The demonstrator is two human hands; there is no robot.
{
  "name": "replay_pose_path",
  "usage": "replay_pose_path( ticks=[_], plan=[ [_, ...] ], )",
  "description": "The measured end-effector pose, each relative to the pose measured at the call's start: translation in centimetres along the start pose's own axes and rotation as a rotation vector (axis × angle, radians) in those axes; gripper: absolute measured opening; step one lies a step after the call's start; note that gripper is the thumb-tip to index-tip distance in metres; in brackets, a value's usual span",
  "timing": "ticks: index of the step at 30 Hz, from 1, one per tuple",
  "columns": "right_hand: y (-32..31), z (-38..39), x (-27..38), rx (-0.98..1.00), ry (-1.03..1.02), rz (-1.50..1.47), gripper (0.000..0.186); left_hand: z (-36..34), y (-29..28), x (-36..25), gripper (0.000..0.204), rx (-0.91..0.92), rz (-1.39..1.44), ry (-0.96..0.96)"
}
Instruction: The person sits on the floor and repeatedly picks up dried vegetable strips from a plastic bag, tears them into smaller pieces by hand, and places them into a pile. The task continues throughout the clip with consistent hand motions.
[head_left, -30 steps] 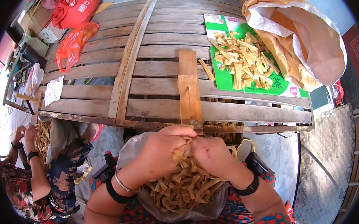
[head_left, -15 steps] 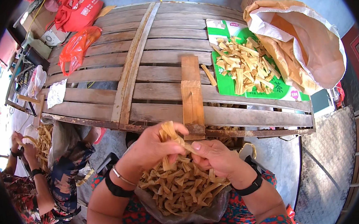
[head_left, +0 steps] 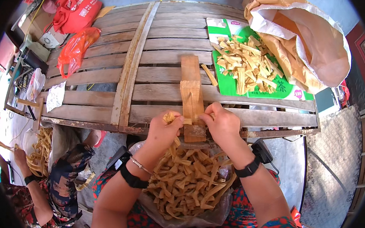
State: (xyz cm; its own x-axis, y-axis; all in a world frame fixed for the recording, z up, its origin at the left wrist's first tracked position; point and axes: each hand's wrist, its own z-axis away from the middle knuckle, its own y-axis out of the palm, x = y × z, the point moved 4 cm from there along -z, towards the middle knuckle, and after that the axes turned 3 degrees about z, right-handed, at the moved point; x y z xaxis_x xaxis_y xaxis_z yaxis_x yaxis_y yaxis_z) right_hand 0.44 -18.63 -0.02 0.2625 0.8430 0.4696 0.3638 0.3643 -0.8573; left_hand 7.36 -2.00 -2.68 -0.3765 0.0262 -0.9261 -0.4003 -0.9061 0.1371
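My left hand (head_left: 163,128) is closed round a bent, tan dried plant strip (head_left: 188,121), which reaches over the near part of a wooden board (head_left: 194,103). From the other side, the fingertips of my right hand (head_left: 224,124) are pinched at the board, at the strip's far end, partly hidden by the fingers. The board lies across the slatted table and sticks out past its front edge, with a raised wooden block (head_left: 189,89) midway along. Below my wrists, a heap of similar strips (head_left: 190,184) fills a plastic sack (head_left: 217,216) on my lap.
Short cut pieces (head_left: 249,65) lie on a green flattened carton (head_left: 228,88), beside a large open paper sack (head_left: 297,41). Red bags (head_left: 77,11) sit at the table's far left. At lower left another person's hand (head_left: 20,158) is over a second sack of strips (head_left: 40,150).
Both hands have moved forward from above the heap to the board, bringing the strip down onto it. The other person's hands have drawn apart.
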Motion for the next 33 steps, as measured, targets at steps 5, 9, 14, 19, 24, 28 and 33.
replay_pose_path(
  ticks=[5,9,14,19,24,28,33],
  plan=[
    [-1.1,0.8,0.8,-0.059,-0.100,-0.281,0.022,0.7,-1.6,-0.7,0.025,-0.157,-0.071,0.018],
    [-2.7,2.8,4.2,-0.047,-0.546,-0.355,0.020,3.7,0.6,-1.3,0.024,0.154,0.078,-0.016],
    [-4.5,3.6,4.9,0.080,-0.595,-0.632,0.017,8.4,2.7,-1.1,0.020,0.542,-0.115,-0.448],
    [-5.0,3.2,3.3,0.012,-0.432,-0.676,0.016,7.8,1.8,-2.3,0.025,0.602,-0.304,-0.350],
    [-4.3,3.8,4.4,-0.110,-0.587,-0.484,0.013,5.8,1.1,-1.7,0.022,0.164,0.019,-0.160],
    [-4.4,4.8,5.9,-0.067,-0.715,-0.410,0.010,7.7,2.7,1.0,0.018,0.140,0.252,-0.443],
    [-5.8,4.2,5.3,0.104,-0.593,-0.735,0.015,10.4,3.4,-1.8,0.022,1.042,-0.067,-0.420]
  ],
)
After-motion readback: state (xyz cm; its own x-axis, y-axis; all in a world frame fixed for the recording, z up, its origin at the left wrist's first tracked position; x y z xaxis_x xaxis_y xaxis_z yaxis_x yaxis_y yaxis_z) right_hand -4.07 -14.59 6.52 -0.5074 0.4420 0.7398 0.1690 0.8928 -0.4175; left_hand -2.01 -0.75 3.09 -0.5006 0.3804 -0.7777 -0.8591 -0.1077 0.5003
